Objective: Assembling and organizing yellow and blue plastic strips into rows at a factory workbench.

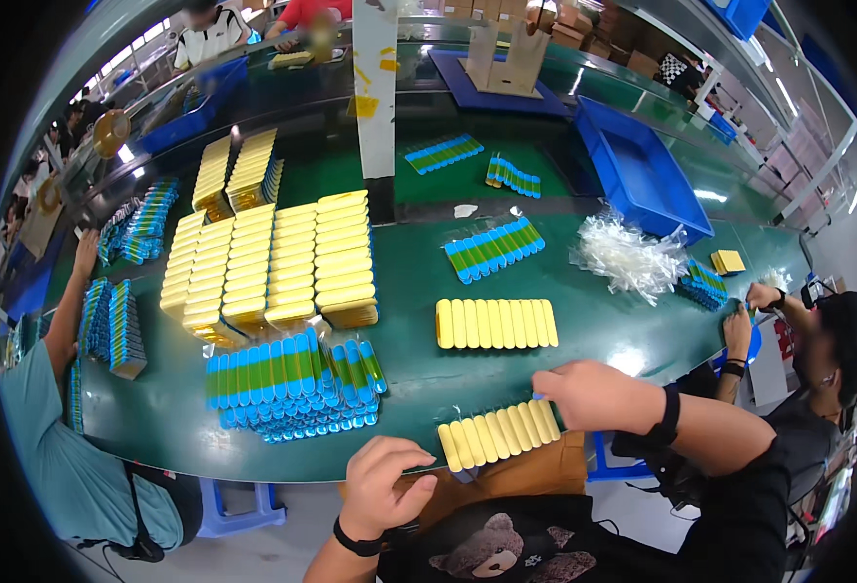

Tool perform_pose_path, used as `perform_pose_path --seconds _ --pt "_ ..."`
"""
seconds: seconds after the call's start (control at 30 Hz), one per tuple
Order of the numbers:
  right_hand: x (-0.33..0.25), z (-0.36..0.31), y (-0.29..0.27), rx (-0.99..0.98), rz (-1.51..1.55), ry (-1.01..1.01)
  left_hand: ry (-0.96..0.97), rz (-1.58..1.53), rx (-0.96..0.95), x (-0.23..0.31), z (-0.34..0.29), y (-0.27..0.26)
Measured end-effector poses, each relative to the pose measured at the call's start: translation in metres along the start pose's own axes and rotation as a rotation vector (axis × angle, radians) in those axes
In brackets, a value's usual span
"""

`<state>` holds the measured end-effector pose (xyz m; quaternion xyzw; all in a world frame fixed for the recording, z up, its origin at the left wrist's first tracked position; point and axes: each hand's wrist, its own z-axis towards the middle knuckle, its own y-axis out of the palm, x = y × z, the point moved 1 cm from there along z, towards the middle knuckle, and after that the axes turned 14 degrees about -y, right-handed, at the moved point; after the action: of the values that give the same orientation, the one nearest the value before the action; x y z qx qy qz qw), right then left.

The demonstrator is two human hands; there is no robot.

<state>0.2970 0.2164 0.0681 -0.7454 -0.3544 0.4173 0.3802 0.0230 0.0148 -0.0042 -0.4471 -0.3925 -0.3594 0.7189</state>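
A strip of yellow, round-ended pieces side by side (499,437) lies slanted at the table's near edge, its right end higher. My left hand (384,488) is beside the strip's left end, thumb and fingers curved apart, with nothing in it. Over the strip's right end, my right hand (598,396) has its fingers closed in a pinch. A small blue bit shows at those fingertips; most of what they hold is hidden. Just beyond lies a row of yellow pieces (496,324). Farther back is a blue-and-green strip (494,249) with clear film at its edge.
Left stand tall stacks of yellow strips (292,257) and a pile of blue-and-green strips (287,384). A heap of clear plastic wrappers (628,257) lies before a blue tray (637,170). A white post (374,107) rises behind. Co-workers' arms reach in at both sides.
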Motion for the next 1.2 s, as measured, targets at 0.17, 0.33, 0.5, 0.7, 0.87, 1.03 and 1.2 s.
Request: perform_pose_path --seconds 0.17,0.33,0.5,0.7,0.87,1.03,1.2 --pt "-0.067 0.079 0.003 0.161 -0.013 -0.41 0.016 -0.02 -0.017 -0.003 0.004 0.004" --pt "-0.047 0.063 0.004 0.103 -0.058 -0.372 0.016 -0.049 -0.012 -0.003 0.0 -0.001" --pt "-0.003 -0.006 -0.008 -0.001 -0.06 -0.089 -0.01 -0.064 0.012 -0.001 -0.002 -0.003" --pt "-0.063 0.069 0.007 0.169 0.028 -0.388 0.053 -0.04 -0.021 -0.002 0.005 0.003" --pt "-0.063 0.056 -0.001 0.088 -0.069 -0.312 -0.016 -0.043 0.053 -0.004 -0.003 0.003" --pt "0.003 -0.061 0.002 0.098 -0.104 0.229 0.022 0.014 0.04 0.006 0.0 0.009" --pt "0.015 -0.076 0.005 0.339 0.026 0.183 0.054 0.09 0.027 0.012 0.003 0.015"
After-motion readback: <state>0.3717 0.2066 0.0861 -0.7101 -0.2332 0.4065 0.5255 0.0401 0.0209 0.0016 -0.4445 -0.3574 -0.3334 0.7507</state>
